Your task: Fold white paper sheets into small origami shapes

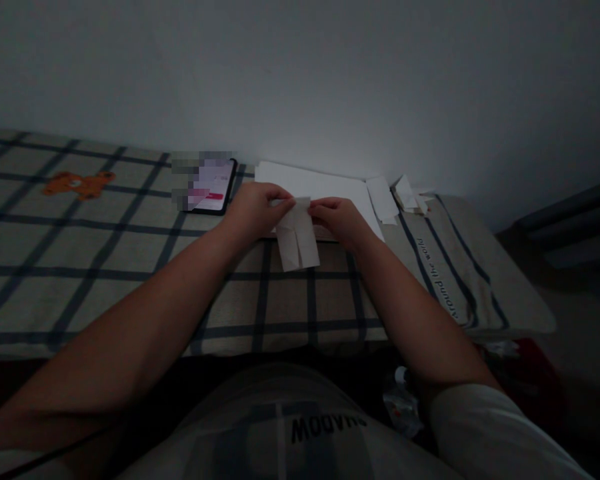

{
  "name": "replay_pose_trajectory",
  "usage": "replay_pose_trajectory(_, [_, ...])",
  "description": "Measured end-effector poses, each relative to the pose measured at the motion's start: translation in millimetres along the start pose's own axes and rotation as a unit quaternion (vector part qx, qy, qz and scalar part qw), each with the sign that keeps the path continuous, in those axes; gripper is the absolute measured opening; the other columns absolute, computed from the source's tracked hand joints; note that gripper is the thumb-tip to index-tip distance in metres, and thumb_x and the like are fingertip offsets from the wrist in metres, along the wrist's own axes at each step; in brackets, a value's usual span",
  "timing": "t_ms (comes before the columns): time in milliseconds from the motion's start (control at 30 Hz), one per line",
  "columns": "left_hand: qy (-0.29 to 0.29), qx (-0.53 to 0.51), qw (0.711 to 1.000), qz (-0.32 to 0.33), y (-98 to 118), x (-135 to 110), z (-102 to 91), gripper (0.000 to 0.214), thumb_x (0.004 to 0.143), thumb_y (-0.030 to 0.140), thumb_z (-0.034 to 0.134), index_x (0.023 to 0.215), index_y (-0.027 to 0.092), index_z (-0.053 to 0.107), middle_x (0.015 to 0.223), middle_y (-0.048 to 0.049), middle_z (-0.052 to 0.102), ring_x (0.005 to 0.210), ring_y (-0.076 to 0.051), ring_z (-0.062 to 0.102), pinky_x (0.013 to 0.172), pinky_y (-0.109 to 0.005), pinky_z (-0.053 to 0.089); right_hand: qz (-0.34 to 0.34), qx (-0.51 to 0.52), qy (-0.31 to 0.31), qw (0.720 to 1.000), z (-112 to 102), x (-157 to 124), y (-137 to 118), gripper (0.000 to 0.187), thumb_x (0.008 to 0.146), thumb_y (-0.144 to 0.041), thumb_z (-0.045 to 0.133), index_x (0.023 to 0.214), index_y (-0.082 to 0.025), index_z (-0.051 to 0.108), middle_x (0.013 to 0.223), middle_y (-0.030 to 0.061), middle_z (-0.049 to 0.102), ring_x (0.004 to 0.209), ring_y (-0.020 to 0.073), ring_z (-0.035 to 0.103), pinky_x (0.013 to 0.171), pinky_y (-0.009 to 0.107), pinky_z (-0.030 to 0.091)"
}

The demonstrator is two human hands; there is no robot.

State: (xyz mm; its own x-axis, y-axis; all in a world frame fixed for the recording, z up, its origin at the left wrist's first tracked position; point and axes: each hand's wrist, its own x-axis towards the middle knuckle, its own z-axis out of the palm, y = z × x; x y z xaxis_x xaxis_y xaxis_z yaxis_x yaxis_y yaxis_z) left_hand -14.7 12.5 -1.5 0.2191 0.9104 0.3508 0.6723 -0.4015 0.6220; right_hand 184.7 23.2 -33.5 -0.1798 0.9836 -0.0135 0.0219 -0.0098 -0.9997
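A folded white paper piece (pixel 298 241) lies on the checked cloth of the table (pixel 130 267), its top edge pinched from both sides. My left hand (pixel 254 208) grips the paper's upper left corner with closed fingers. My right hand (pixel 341 219) pinches the upper right corner. The paper shows a centre crease and two flaps folded down. Behind the hands lies a stack of white sheets (pixel 315 183).
A lit phone (pixel 213 187) lies left of the sheets near the wall. Small folded paper pieces (pixel 405 193) sit at the back right. An orange bear print (pixel 80 183) marks the cloth at left. The table's right edge (pixel 530 320) drops off to the floor.
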Motion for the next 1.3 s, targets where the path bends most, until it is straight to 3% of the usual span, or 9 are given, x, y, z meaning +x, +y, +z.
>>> replay_pose_trajectory(300, [-0.001, -0.003, 1.000, -0.003, -1, 0, 1.8, 0.020, 0.082, 0.032, 0.065, 0.088, 0.021, 0.081, 0.087, -0.0057, 0.079, 0.081, -0.021, 0.070, 0.080, -0.033, 0.052, -0.026, -0.034, 0.005, 0.999, 0, 3, 2, 0.010, 0.075, -0.029, 0.071, 0.071, -0.020, 0.073, 0.072, 0.0011, 0.070, 0.071, 0.0140, 0.065, 0.083, 0.036, 0.055])
replay_pose_trajectory(733, [-0.002, -0.010, 1.000, -0.012, -3, 0, 2.1, 0.019, 0.082, 0.032, 0.067, 0.089, 0.023, 0.081, 0.088, -0.0055, 0.079, 0.083, -0.022, 0.070, 0.084, -0.034, 0.053, -0.032, -0.058, -0.012, 0.998, -1, 0, 1, 0.010, 0.074, -0.024, 0.068, 0.079, -0.021, 0.076, 0.083, 0.0033, 0.075, 0.077, 0.0156, 0.067, 0.085, 0.037, 0.055])
replay_pose_trajectory(900, [-0.008, -0.010, 1.000, -0.014, -3, 0, 2.2, 0.019, 0.082, 0.034, 0.067, 0.088, 0.023, 0.081, 0.086, -0.0054, 0.078, 0.083, -0.022, 0.070, 0.082, -0.034, 0.053, -0.040, -0.116, 0.009, 0.992, -2, 1, 1, 0.017, 0.078, -0.034, 0.068, 0.071, -0.020, 0.072, 0.072, 0.0035, 0.071, 0.071, 0.0166, 0.065, 0.079, 0.038, 0.055])
replay_pose_trajectory(1100, [-0.022, -0.008, 1.000, -0.007, -4, -2, 4.7, 0.024, 0.083, 0.037, 0.065, 0.089, 0.020, 0.081, 0.086, -0.0068, 0.078, 0.079, -0.022, 0.069, 0.078, -0.033, 0.052, -0.070, -0.213, 0.038, 0.974, -3, 0, -3, 0.025, 0.081, -0.029, 0.057, 0.059, -0.021, 0.065, 0.061, 0.0020, 0.065, 0.067, 0.0176, 0.062, 0.073, 0.036, 0.051])
replay_pose_trajectory(1300, [-0.032, -0.014, 0.999, -0.005, -2, -2, 3.7, 0.023, 0.082, 0.036, 0.065, 0.087, 0.021, 0.081, 0.084, -0.0067, 0.078, 0.079, -0.021, 0.069, 0.076, -0.032, 0.051, -0.103, -0.242, 0.040, 0.964, -3, -5, -11, 0.027, 0.080, -0.031, 0.056, 0.057, -0.020, 0.063, 0.060, 0.0011, 0.064, 0.063, 0.0154, 0.058, 0.069, 0.034, 0.046])
